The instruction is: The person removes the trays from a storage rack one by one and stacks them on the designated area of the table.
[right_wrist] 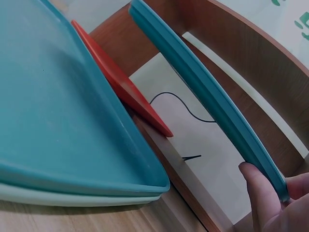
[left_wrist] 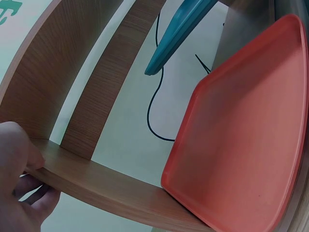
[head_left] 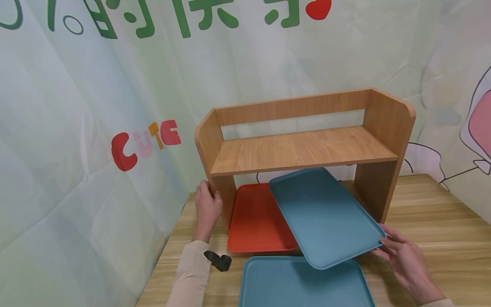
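Note:
My right hand [head_left: 408, 262] pinches the right edge of a blue tray [head_left: 330, 217] near its front corner, thumb on one face and fingers on the other in the right wrist view. The tray is tilted, its far end inside the lower opening of a wooden desktop shelf [head_left: 307, 147]. My left hand [head_left: 207, 209] grips the front edge of the shelf's left side panel [left_wrist: 101, 188]. Just inside that panel lies a red tray [head_left: 257, 221], partly overlapped by the raised blue tray in the head view.
Another blue tray [head_left: 299, 283] lies on the wood-grain table [head_left: 441, 221] in front, with a pale green rim [right_wrist: 87, 200] beneath it. A printed cloth [head_left: 96, 94] hangs behind and to the left. The shelf's right panel [head_left: 376, 192] stands close to the raised tray.

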`<state>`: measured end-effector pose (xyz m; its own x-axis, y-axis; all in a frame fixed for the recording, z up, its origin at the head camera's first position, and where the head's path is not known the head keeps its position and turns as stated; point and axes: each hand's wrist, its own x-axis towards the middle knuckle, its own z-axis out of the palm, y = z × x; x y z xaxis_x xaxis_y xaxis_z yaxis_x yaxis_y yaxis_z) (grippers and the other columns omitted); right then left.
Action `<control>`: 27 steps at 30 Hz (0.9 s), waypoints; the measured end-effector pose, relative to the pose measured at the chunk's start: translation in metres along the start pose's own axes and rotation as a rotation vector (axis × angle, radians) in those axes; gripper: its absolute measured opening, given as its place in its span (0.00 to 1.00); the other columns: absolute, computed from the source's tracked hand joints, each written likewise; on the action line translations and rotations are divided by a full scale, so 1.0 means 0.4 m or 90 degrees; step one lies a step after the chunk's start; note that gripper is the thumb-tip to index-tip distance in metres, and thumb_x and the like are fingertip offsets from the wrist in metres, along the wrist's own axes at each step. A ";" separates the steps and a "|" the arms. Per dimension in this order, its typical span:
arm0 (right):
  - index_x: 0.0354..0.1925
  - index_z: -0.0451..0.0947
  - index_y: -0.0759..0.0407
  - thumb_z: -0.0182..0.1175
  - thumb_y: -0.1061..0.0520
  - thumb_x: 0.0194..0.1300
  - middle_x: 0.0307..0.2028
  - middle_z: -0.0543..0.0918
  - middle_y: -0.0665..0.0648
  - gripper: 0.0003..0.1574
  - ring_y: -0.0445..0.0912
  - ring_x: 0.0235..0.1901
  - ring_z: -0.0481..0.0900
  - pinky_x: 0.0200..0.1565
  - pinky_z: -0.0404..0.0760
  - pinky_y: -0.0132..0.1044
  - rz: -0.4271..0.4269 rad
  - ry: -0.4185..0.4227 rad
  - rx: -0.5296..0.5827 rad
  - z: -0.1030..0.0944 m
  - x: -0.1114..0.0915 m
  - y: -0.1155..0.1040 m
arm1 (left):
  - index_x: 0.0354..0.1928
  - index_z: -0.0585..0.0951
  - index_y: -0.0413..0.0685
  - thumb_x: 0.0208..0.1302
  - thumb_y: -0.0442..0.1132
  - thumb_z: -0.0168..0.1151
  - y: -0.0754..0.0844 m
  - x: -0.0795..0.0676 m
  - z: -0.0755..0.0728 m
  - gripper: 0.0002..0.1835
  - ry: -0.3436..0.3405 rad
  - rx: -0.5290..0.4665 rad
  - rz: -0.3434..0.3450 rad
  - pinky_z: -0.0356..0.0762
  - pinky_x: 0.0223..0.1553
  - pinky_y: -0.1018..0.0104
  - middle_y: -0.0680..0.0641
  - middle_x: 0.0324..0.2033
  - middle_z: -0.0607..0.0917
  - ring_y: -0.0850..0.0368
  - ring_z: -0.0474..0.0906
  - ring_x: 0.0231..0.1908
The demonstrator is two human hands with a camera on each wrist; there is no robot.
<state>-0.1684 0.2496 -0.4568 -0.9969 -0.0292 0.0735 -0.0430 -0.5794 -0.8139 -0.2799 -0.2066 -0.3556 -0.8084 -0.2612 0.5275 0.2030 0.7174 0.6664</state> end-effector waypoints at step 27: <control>0.49 0.80 0.42 0.45 0.67 0.72 0.46 0.84 0.44 0.24 0.40 0.45 0.82 0.43 0.83 0.36 0.023 -0.066 -0.108 0.004 0.007 0.013 | 0.46 0.68 0.35 0.63 0.30 0.51 -0.001 0.001 -0.001 0.11 -0.011 0.002 -0.006 0.73 0.43 0.51 0.35 0.41 0.74 0.42 0.72 0.44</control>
<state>-0.1714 0.2450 -0.4600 -0.9861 -0.1366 0.0942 -0.0265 -0.4306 -0.9022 -0.2800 -0.2072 -0.3555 -0.8203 -0.2568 0.5111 0.1934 0.7164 0.6703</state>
